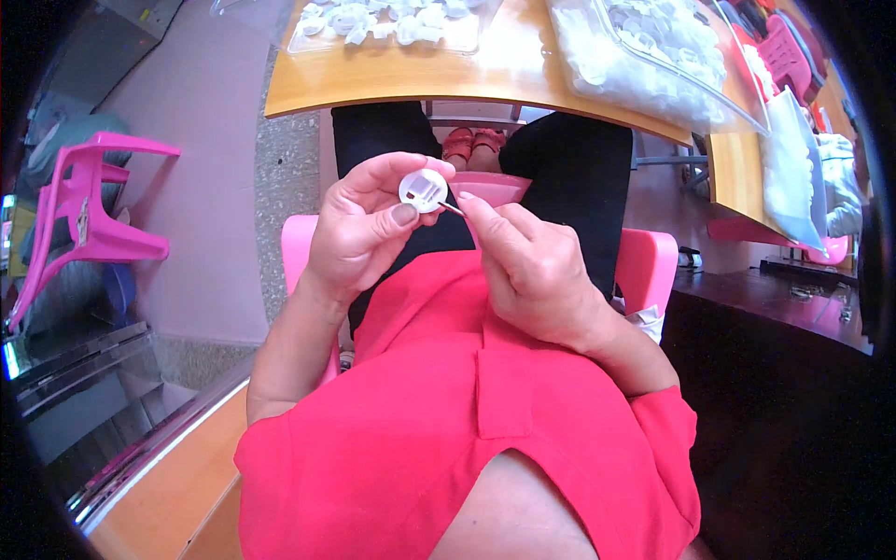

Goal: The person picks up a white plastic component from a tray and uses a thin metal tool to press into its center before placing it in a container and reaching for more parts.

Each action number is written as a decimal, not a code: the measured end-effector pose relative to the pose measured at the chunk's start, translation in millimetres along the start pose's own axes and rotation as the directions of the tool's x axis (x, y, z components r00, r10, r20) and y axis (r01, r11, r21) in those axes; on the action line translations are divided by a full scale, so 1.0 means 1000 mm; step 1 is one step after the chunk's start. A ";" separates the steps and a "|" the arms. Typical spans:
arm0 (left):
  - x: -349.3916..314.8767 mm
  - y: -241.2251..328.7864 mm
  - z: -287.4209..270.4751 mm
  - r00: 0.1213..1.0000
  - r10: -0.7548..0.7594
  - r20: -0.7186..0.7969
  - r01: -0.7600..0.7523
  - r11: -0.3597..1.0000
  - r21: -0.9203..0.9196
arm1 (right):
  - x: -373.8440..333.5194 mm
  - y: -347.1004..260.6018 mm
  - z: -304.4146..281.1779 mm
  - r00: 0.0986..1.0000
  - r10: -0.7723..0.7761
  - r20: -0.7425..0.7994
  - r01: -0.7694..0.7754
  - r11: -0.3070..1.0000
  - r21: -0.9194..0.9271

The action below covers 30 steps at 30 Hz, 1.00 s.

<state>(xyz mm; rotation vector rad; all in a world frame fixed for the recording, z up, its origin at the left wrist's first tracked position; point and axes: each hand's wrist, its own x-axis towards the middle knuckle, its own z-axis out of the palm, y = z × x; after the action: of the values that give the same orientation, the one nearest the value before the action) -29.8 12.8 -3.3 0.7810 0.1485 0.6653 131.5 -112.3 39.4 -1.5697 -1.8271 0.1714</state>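
Note:
My left hand (369, 219) pinches a small round white plastic part (422, 189) between thumb and fingers, above my lap. Its face shows recesses and a dark slot. In my right hand (532, 257) is a thin dark metal tool (451, 208), slim as a blade or pick. The tool's tip touches or nearly touches the right edge of the white part; which of the two I cannot tell. Its handle end is hidden inside my closed right fingers.
Ahead stands a wooden table (401, 84) with a clear tray (308, 42) of white plastic pieces. A larger clear bin (597, 79) heaped with similar pieces is at its right. A pink plastic stool (89, 210) stands at the left. At the far right a person's sleeve (835, 177) shows.

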 end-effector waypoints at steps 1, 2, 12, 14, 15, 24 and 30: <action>0.000 -0.002 -0.001 1.000 -0.002 -0.006 0.002 1.000 -0.031 | -0.001 -0.001 0.002 1.000 0.004 -0.001 -0.004 1.000 -0.002; 0.001 -0.003 0.001 1.000 -0.005 -0.004 0.005 0.999 -0.032 | -0.002 0.000 0.004 1.000 0.023 -0.014 -0.023 1.000 0.010; -0.008 -0.021 0.025 0.979 0.166 -0.119 -0.095 0.887 0.452 | 0.005 0.014 0.022 0.975 0.112 -0.190 -0.060 0.964 0.259; -0.007 -0.013 0.022 0.993 0.088 -0.082 -0.060 0.953 0.298 | 0.005 0.013 0.022 0.975 0.104 -0.198 -0.046 0.960 0.276; -0.007 -0.014 0.015 0.992 0.108 -0.065 -0.086 0.955 0.284 | 0.004 0.013 0.021 0.975 0.092 -0.204 -0.028 0.955 0.296; -0.003 -0.004 0.008 0.998 0.041 -0.043 -0.031 0.978 0.204 | -0.009 0.013 -0.002 0.999 0.048 -0.019 -0.047 0.996 0.074; -0.003 -0.001 0.009 1.000 0.022 0.013 -0.025 0.978 0.208 | -0.010 0.012 0.002 1.000 -0.020 0.021 0.020 0.999 -0.030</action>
<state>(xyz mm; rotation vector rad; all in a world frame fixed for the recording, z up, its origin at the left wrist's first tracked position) -28.4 5.1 1.7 0.9889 0.2019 0.6748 140.0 -117.8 26.9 -1.5750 -1.8684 0.1517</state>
